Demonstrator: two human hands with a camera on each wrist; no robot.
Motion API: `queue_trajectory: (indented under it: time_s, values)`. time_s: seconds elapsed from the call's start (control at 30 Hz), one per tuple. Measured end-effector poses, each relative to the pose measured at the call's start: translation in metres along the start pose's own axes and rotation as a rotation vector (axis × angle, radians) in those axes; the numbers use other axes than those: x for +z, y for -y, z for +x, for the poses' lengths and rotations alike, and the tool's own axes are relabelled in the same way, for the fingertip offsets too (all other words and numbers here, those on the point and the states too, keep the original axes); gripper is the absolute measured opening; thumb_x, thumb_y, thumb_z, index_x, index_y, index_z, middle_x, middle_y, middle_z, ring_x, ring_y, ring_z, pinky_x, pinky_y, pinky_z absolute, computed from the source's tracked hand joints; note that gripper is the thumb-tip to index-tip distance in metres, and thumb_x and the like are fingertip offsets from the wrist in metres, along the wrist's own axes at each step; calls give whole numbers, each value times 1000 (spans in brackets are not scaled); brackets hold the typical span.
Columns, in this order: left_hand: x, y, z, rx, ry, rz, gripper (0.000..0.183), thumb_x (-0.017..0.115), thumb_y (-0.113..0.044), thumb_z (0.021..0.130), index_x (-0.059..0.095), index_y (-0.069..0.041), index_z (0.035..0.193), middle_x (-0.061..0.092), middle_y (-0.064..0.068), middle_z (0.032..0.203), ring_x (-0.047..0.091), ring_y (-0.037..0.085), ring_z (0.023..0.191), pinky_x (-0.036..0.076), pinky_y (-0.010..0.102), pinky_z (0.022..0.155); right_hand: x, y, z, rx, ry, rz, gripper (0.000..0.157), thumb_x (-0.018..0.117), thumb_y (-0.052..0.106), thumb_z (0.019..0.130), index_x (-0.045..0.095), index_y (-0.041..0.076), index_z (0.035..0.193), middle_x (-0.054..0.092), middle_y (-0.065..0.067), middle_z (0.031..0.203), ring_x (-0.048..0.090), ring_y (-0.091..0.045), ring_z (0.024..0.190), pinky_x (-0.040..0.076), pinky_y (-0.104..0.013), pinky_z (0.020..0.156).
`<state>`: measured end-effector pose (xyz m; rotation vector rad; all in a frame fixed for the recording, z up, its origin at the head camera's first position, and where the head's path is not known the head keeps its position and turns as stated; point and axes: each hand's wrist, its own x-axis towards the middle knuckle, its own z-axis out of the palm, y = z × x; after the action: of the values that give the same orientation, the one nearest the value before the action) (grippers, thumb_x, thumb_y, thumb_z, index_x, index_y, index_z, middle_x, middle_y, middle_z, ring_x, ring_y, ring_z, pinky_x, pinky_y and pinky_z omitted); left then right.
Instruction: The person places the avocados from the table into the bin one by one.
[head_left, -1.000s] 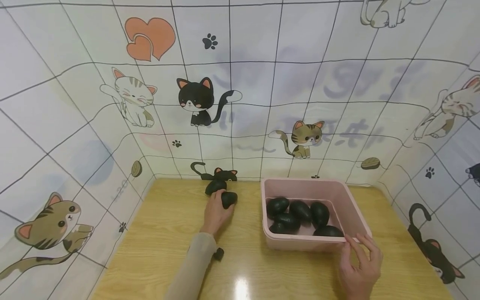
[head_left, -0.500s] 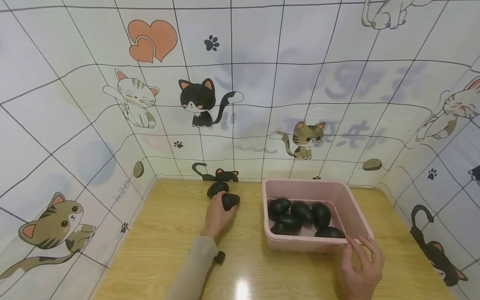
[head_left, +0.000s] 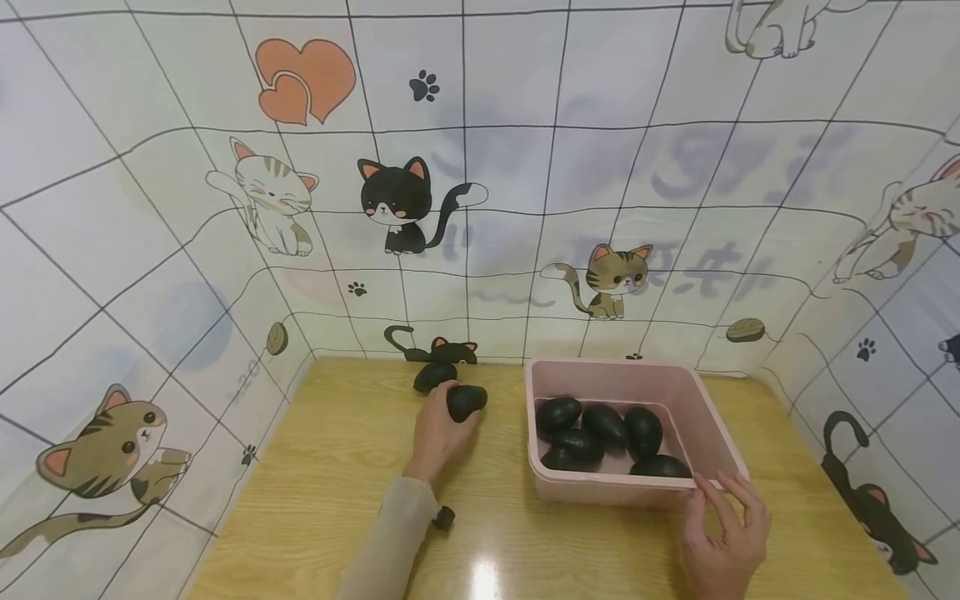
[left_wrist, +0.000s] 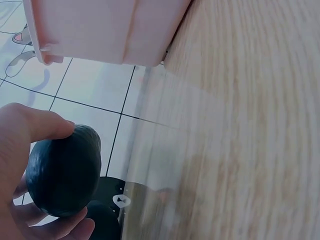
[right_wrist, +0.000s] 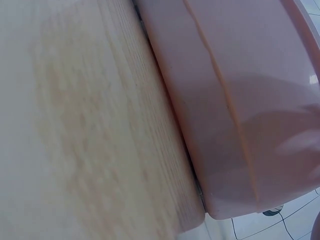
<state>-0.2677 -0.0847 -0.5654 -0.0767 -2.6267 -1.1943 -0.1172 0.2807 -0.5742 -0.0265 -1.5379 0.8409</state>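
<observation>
My left hand point(head_left: 438, 429) holds a dark green avocado point(head_left: 467, 402) between thumb and fingers, left of the pink plastic bin point(head_left: 615, 477). In the left wrist view the thumb lies on top of this avocado point(left_wrist: 65, 172), with fingers beneath it. Just behind the hand, a second avocado point(head_left: 435, 377) rests on the table by the wall. My right hand point(head_left: 723, 529) grips the bin's near right rim with its fingertips. Several avocados point(head_left: 602, 425) lie inside the bin. The right wrist view is filled mostly by the bin's outer wall point(right_wrist: 220, 125) and the tabletop.
The wooden table point(head_left: 337, 450) carries the bin at its right side. Walls point(head_left: 495, 283) covered with cat-patterned sheeting close in the back and both sides. A small black block point(head_left: 444, 518) sits at my left sleeve's wrist.
My left hand has drawn the held avocado slightly to the right, apart from the one behind it. My right hand stays at the bin's rim.
</observation>
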Motion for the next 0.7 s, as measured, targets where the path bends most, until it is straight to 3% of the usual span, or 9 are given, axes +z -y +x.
queue_trajectory:
  time_s: [0.7]
  values:
    - [-2, -1, -12, 30, -33, -17, 64, 85, -29, 89, 59, -11, 144, 65, 15, 141, 65, 36, 130, 52, 53, 111, 1, -1, 0, -1, -11, 19, 19, 72, 7, 92, 80, -9, 88, 73, -28, 107, 66, -30, 122, 46, -35, 118]
